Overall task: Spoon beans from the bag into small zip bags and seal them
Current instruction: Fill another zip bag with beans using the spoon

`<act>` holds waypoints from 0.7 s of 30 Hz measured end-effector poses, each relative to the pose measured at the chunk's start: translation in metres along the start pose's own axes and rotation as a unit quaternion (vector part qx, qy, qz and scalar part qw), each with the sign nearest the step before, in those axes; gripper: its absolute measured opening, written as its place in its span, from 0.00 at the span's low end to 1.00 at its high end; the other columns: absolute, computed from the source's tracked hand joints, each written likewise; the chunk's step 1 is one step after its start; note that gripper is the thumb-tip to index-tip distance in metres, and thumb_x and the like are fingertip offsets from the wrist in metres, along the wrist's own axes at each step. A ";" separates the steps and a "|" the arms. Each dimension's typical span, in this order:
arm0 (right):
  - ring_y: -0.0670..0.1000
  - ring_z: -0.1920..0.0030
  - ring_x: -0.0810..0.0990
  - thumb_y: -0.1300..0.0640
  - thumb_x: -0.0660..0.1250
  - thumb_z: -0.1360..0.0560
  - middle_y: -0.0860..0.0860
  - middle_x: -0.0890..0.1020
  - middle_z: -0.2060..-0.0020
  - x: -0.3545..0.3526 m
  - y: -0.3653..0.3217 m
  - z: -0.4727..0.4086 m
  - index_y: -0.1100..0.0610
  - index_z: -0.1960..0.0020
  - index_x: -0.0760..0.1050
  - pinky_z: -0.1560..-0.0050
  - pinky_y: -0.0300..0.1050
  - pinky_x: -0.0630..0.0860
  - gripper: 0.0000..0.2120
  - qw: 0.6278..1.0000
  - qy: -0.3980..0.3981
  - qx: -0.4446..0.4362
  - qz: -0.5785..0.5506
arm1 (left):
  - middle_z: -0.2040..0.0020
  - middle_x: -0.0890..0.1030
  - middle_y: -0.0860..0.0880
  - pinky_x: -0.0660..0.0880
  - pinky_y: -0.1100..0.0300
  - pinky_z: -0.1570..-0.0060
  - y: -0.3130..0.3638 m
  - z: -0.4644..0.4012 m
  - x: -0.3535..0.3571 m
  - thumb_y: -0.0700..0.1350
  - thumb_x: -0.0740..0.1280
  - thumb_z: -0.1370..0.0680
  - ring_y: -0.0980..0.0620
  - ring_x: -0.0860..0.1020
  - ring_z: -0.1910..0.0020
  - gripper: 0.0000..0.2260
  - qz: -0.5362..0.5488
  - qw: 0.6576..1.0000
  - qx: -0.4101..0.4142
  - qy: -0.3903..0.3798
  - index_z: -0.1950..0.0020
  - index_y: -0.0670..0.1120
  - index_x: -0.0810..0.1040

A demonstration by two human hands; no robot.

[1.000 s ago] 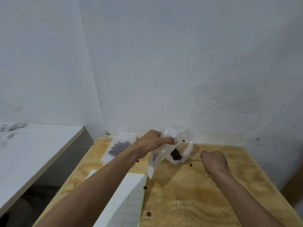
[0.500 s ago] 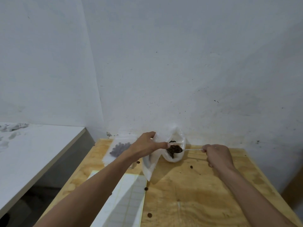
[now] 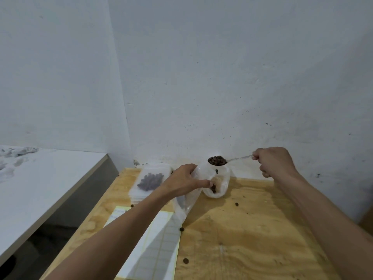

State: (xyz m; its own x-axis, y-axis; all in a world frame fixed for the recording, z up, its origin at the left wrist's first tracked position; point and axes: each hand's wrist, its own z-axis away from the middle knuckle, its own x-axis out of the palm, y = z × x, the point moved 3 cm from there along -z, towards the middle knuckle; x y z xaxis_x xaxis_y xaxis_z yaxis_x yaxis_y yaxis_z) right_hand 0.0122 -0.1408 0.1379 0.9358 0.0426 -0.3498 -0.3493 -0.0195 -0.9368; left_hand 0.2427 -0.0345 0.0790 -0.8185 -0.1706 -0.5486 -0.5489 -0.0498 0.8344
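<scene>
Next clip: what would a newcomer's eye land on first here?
The spoon, heaped with dark beans and held by the right hand, is raised above the open bean bag at the back of the plywood table. The left hand grips a small zip bag beside it. A filled bag lies at left, and stray beans dot the table.

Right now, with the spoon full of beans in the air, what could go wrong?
The spoon is heaped, so beans may roll off; one bean is already under it, and strays lie on the table. The left hand holds the zip bag to one side, so the pour could miss.
</scene>
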 end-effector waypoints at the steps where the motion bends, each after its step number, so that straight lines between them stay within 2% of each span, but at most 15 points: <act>1: 0.53 0.72 0.67 0.60 0.67 0.26 0.55 0.73 0.68 0.001 -0.003 0.002 0.65 0.57 0.81 0.70 0.46 0.65 0.08 1.000 -0.005 -0.013 0.007 | 0.79 0.70 0.66 0.63 0.72 0.74 0.002 0.000 0.000 0.51 0.78 0.27 0.66 0.69 0.77 0.18 -0.002 1.000 0.000 0.000 0.65 0.54 0.68; 4: 0.53 0.69 0.72 0.57 0.66 0.23 0.52 0.76 0.70 0.005 -0.015 0.014 0.59 0.60 0.81 0.64 0.47 0.70 0.09 0.992 -0.017 -0.104 0.074 | 0.75 0.72 0.63 0.63 0.67 0.69 0.002 -0.004 0.002 0.54 0.78 0.28 0.64 0.70 0.74 0.18 -0.003 1.000 -0.006 0.001 0.64 0.54 0.69; 7: 0.51 0.71 0.72 0.57 0.65 0.21 0.52 0.77 0.72 0.006 -0.026 0.027 0.58 0.60 0.80 0.68 0.45 0.67 0.10 0.961 0.014 -0.226 0.161 | 0.66 0.76 0.58 0.68 0.61 0.63 -0.002 -0.009 0.005 0.57 0.78 0.30 0.58 0.74 0.65 0.13 -0.011 1.000 -0.014 0.000 0.60 0.54 0.75; 10: 0.51 0.72 0.73 0.57 0.64 0.20 0.51 0.77 0.74 0.000 -0.030 0.029 0.56 0.61 0.78 0.70 0.45 0.66 0.11 0.937 0.065 -0.290 0.185 | 0.66 0.78 0.57 0.70 0.64 0.65 -0.001 -0.009 0.005 0.56 0.78 0.29 0.59 0.76 0.66 0.12 -0.005 1.000 -0.014 0.006 0.59 0.54 0.77; 13: 0.51 0.72 0.74 0.56 0.64 0.20 0.50 0.77 0.74 -0.009 -0.025 0.026 0.56 0.61 0.77 0.71 0.44 0.65 0.11 0.930 0.098 -0.294 0.200 | 0.63 0.81 0.56 0.73 0.63 0.63 -0.002 -0.008 0.002 0.56 0.78 0.29 0.58 0.79 0.63 0.13 0.025 0.999 -0.030 0.007 0.56 0.51 0.79; 15: 0.51 0.72 0.74 0.56 0.64 0.20 0.50 0.77 0.73 -0.010 -0.016 0.023 0.56 0.61 0.77 0.72 0.43 0.64 0.11 0.927 0.102 -0.283 0.225 | 0.55 0.84 0.52 0.78 0.58 0.54 -0.006 -0.009 0.001 0.59 0.78 0.31 0.53 0.82 0.54 0.17 0.060 0.997 -0.054 -0.001 0.52 0.49 0.81; 18: 0.51 0.71 0.75 0.55 0.64 0.20 0.49 0.78 0.72 -0.001 0.004 0.023 0.57 0.59 0.78 0.71 0.43 0.65 0.11 0.929 0.084 -0.256 0.254 | 0.45 0.84 0.52 0.76 0.55 0.43 -0.007 -0.010 0.003 0.63 0.77 0.32 0.51 0.80 0.43 0.24 0.104 0.990 -0.091 -0.026 0.43 0.50 0.82; 21: 0.51 0.70 0.75 0.53 0.62 0.20 0.50 0.78 0.71 0.018 0.028 0.024 0.58 0.60 0.75 0.71 0.42 0.68 0.13 0.924 0.061 -0.210 0.314 | 0.42 0.84 0.54 0.74 0.54 0.37 -0.005 -0.014 0.012 0.63 0.77 0.33 0.52 0.80 0.40 0.26 0.124 0.984 -0.114 -0.056 0.39 0.52 0.83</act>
State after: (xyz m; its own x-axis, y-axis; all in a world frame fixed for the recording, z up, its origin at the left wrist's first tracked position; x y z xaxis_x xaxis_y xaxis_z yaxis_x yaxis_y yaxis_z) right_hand 0.0181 -0.1171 0.1048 0.5613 -0.2213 -0.7975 -0.8007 -0.3891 -0.4555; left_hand 0.2376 -0.0500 0.0692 -0.9430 -0.0961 -0.3188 -0.2885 -0.2422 0.9264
